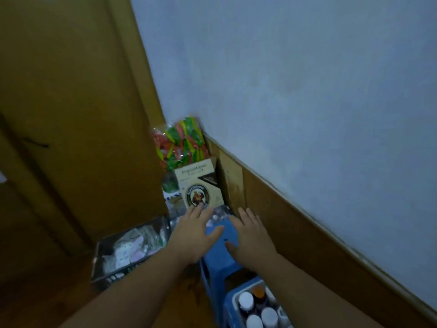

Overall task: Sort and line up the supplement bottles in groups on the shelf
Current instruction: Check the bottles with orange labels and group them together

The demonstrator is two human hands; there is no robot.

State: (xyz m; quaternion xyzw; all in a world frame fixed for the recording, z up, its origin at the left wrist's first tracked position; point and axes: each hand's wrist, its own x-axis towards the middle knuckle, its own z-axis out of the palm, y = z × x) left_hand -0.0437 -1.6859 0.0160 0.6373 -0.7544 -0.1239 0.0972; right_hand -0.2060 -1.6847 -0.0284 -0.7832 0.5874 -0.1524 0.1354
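White-capped supplement bottles (256, 308) stood upright in a blue crate (230, 304) at bottom edge; likely rigid, light, slick, best gripped round the body. Left hand (196, 227) and right hand (248, 233) were spread flat, empty, over a blue stool (221, 254).

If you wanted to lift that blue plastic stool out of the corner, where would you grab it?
Probably by the two side edges of the blue plastic stool's flat seat, coming down from above. The left hand and right hand lie open over it, one toward each side, and the walls block the far side.
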